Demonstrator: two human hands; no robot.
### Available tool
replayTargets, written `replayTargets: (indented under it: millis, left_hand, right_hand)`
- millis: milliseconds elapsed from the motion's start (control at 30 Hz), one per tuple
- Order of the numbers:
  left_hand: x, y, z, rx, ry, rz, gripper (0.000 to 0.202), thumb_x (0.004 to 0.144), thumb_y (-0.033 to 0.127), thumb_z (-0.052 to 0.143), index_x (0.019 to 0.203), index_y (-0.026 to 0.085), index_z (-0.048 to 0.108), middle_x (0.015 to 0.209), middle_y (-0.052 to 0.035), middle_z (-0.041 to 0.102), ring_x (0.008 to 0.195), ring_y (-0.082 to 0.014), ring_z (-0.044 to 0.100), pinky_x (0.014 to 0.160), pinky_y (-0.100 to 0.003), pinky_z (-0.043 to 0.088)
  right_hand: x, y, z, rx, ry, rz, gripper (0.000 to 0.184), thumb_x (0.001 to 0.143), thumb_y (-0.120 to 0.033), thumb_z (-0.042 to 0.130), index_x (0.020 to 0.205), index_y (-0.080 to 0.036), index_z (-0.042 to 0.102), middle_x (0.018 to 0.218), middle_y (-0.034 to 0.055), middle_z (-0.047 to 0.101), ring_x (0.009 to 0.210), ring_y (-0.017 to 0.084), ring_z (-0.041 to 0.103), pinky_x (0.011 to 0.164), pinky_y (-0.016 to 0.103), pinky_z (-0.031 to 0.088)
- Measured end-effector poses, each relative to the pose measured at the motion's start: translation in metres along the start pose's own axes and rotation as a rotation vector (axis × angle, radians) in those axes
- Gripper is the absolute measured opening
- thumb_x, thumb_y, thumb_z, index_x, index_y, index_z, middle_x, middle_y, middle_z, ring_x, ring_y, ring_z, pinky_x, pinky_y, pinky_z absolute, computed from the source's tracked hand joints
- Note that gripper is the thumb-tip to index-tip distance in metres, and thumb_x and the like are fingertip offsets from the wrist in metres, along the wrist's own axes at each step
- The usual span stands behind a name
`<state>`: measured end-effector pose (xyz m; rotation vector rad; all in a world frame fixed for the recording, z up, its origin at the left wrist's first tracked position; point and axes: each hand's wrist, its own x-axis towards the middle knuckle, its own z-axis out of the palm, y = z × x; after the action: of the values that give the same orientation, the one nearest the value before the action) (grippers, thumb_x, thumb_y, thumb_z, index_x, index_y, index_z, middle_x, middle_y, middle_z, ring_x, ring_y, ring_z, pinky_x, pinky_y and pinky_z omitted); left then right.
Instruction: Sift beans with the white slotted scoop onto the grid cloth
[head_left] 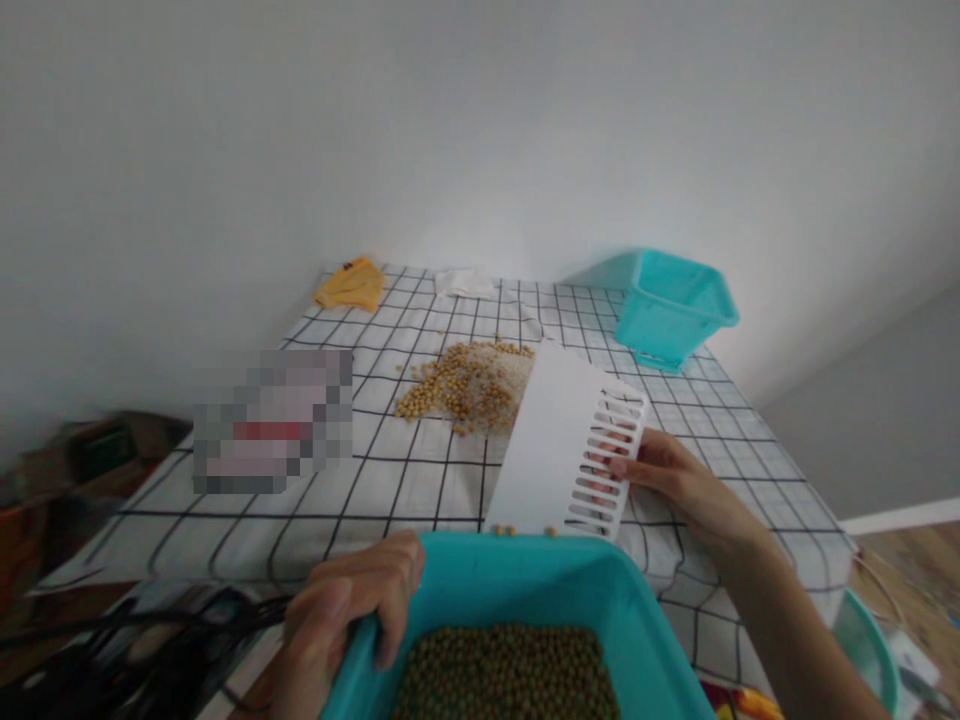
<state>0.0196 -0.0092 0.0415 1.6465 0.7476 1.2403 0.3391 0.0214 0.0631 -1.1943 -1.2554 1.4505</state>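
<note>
My left hand (356,590) is closed over the left rim of a turquoise plastic bin (540,570) at the table's near edge. Round, brownish-green beans (510,672) cover the bin's bottom. Between the thumb and fingers of my right hand (667,475) is a flat white plastic board (544,430), gripped at its slotted right end. The board is tilted, with its near edge close to the bin's rim, where a few beans lie. Beyond its left side, a pile of yellow soybeans mixed with pale grains (480,388) is spread on the checked tablecloth (375,480).
Another turquoise bin (667,315) stands at the back right. A yellow cloth (352,285) and a white tissue (463,283) lie along the wall. A pixelated object (274,425) is on the left side. Black cables (150,625) hang at the lower left.
</note>
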Motion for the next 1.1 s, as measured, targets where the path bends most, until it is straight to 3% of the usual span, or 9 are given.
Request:
replayTargets:
  millis: [200, 433, 533, 733, 900, 1000, 1100]
  left_hand:
    - [-0.001, -0.004, -0.004, 0.003, -0.064, 0.026, 0.066, 0.105, 0.053, 0.025, 0.051, 0.022, 0.047, 0.043, -0.0008, 0.049, 0.048, -0.0204, 0.046, 0.054, -0.036, 0.043]
    - [-0.003, -0.005, 0.001, -0.014, 0.007, 0.059, 0.067, 0.106, 0.052, 0.025, 0.05, 0.02, 0.044, 0.041, 0.0003, 0.045, 0.045, -0.0181, 0.043, 0.053, -0.035, 0.04]
    - [-0.002, -0.005, -0.003, -0.013, 0.026, 0.051, 0.068, 0.106, 0.051, 0.025, 0.049, 0.02, 0.046, 0.04, -0.0006, 0.045, 0.045, -0.0186, 0.043, 0.053, -0.035, 0.04]
    - [-0.004, -0.006, -0.018, -0.038, 0.041, 0.033, 0.069, 0.105, 0.052, 0.026, 0.048, 0.02, 0.047, 0.04, -0.0011, 0.047, 0.045, -0.018, 0.045, 0.053, -0.034, 0.042]
    - [-0.007, -0.004, -0.026, -0.038, 0.095, 0.017, 0.068, 0.104, 0.053, 0.027, 0.047, 0.02, 0.046, 0.038, -0.001, 0.046, 0.044, -0.0177, 0.044, 0.052, -0.034, 0.042]
    - [-0.008, -0.005, -0.032, -0.042, 0.117, 0.043, 0.068, 0.104, 0.051, 0.027, 0.047, 0.02, 0.046, 0.037, -0.0006, 0.046, 0.041, -0.017, 0.043, 0.05, -0.034, 0.041]
    - [-0.01, -0.01, -0.039, -0.024, 0.117, 0.067, 0.067, 0.104, 0.049, 0.026, 0.047, 0.021, 0.046, 0.036, -0.0001, 0.047, 0.039, -0.0171, 0.044, 0.049, -0.034, 0.043]
  right_hand:
    - [-0.005, 0.0, -0.005, 0.05, 0.14, -0.061, 0.023, 0.08, -0.038, 0.082, 0.097, -0.022, 0.08, 0.099, 0.007, 0.082, 0.085, 0.023, 0.077, 0.078, 0.036, 0.062]
    - [0.013, -0.004, 0.017, -0.114, 0.055, -0.06, 0.024, 0.079, -0.041, 0.081, 0.092, -0.021, 0.079, 0.096, 0.0083, 0.082, 0.08, 0.023, 0.076, 0.073, 0.036, 0.062]
    - [0.024, -0.004, 0.023, -0.12, 0.089, -0.089, 0.027, 0.079, -0.043, 0.081, 0.094, -0.021, 0.077, 0.098, 0.0091, 0.082, 0.082, 0.024, 0.077, 0.071, 0.036, 0.062]
    - [0.037, -0.007, 0.005, -0.137, 0.282, -0.18, 0.028, 0.081, -0.044, 0.081, 0.096, -0.021, 0.076, 0.094, 0.0083, 0.081, 0.082, 0.027, 0.077, 0.071, 0.039, 0.063]
    - [0.052, -0.039, -0.005, -0.105, 0.378, -0.285, 0.03, 0.077, -0.042, 0.085, 0.098, -0.023, 0.077, 0.099, 0.0073, 0.08, 0.085, 0.027, 0.077, 0.075, 0.041, 0.065]
    - [0.069, -0.057, 0.008, -0.138, 0.376, -0.375, 0.028, 0.079, -0.041, 0.082, 0.099, -0.023, 0.076, 0.1, 0.0072, 0.079, 0.089, 0.028, 0.077, 0.079, 0.043, 0.065]
    - [0.086, -0.06, 0.036, -0.14, 0.335, -0.402, 0.024, 0.081, -0.038, 0.079, 0.098, -0.021, 0.075, 0.099, 0.0074, 0.078, 0.091, 0.027, 0.077, 0.081, 0.044, 0.064]
